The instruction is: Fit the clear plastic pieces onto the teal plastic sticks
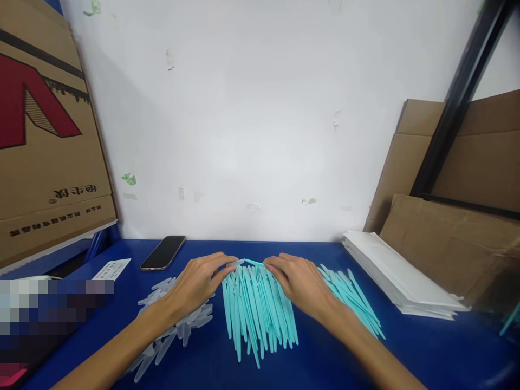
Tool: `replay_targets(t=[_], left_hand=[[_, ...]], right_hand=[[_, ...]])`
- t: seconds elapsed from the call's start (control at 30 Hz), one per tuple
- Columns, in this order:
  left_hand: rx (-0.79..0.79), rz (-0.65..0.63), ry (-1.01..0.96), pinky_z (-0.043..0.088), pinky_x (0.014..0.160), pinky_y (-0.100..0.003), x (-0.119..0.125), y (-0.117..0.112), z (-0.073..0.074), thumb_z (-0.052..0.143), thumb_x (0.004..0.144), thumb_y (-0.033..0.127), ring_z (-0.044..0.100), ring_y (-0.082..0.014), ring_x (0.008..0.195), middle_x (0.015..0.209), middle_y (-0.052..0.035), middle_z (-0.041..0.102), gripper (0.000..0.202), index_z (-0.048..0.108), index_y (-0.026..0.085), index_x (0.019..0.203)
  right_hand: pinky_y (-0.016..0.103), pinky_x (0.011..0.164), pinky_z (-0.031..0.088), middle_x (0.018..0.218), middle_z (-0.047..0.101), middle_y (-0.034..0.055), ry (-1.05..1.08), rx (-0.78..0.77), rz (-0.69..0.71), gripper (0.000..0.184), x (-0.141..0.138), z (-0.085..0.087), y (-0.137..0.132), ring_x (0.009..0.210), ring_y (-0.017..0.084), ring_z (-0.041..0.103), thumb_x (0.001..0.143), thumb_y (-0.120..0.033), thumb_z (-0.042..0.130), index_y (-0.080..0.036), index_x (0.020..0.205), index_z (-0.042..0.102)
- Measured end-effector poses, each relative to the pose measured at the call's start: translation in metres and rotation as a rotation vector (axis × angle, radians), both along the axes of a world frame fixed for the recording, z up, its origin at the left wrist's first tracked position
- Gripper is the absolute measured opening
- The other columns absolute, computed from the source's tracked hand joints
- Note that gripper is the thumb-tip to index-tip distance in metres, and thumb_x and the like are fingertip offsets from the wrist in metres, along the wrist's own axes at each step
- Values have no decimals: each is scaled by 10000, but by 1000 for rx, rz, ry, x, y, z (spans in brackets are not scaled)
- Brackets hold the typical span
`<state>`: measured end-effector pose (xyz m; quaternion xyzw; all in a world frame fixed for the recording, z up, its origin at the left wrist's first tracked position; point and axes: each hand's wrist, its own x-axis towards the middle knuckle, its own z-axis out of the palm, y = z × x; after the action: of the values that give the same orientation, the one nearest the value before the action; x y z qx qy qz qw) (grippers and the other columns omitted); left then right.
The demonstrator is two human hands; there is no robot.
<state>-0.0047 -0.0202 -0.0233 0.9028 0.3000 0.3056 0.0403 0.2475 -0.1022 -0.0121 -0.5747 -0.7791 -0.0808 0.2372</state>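
Observation:
A pile of thin turquoise plastic sticks (255, 311) lies fanned out on the blue table (317, 363) in front of me. My left hand (197, 281) rests with its fingers stretched onto the far left end of this pile. My right hand (298, 281) lies flat on the far right end, its fingertips meeting the left hand's. Under my left wrist lies a heap of pale translucent sticks (174, 330). A second bunch of turquoise sticks (353, 300) lies to the right of my right wrist.
A black phone (163, 252) lies face up at the back left, beside a white card (111, 269). A stack of white bags (400, 281) sits at the right, with cardboard sheets (447, 238) behind. A large cardboard box (44, 135) stands at the left by the white wall.

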Motion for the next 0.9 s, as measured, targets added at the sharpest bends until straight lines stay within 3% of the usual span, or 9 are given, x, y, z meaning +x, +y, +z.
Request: replay_targets(t=[0.1,0.23,0.5,0.73,0.9], left_hand=[[19,0,-4,559,806,-329,-1,1,-2,448,1006,406,689,-222,989,1083,-37,741,345,649,258,1244],[27,-17,-27,571,797,-316,-1,0,0,430,1014,383,706,-199,927,1119,-41,731,337,656,257,1230],[-161,-59,-81,552,626,-259,2,-4,2,427,1011,408,605,-88,540,1047,-26,717,331,655,250,1192],[-202,-78,-140,540,574,-235,3,-6,5,448,1002,411,595,-88,545,1008,-39,714,320,671,246,1161],[-224,-52,-176,522,529,-225,0,-2,5,445,1001,419,572,-75,491,977,-40,707,340,649,257,1219]], right_hand=[[246,560,332,807,653,3,15,-2,10,320,1,1,0,712,149,624,1038,-341,366,-309,1124,672],[250,585,364,819,670,14,26,-9,24,347,1,2,-1,725,158,632,1042,-340,345,-295,1136,676],[255,608,387,821,693,-14,69,-27,72,326,-1,2,-3,728,148,637,1039,-337,370,-320,1134,681],[260,621,390,822,693,-5,88,-6,86,314,1,8,-4,745,149,637,1031,-339,399,-305,1094,704],[257,610,412,911,682,4,106,63,26,278,6,12,-5,715,145,626,1004,-394,464,-345,1175,678]])
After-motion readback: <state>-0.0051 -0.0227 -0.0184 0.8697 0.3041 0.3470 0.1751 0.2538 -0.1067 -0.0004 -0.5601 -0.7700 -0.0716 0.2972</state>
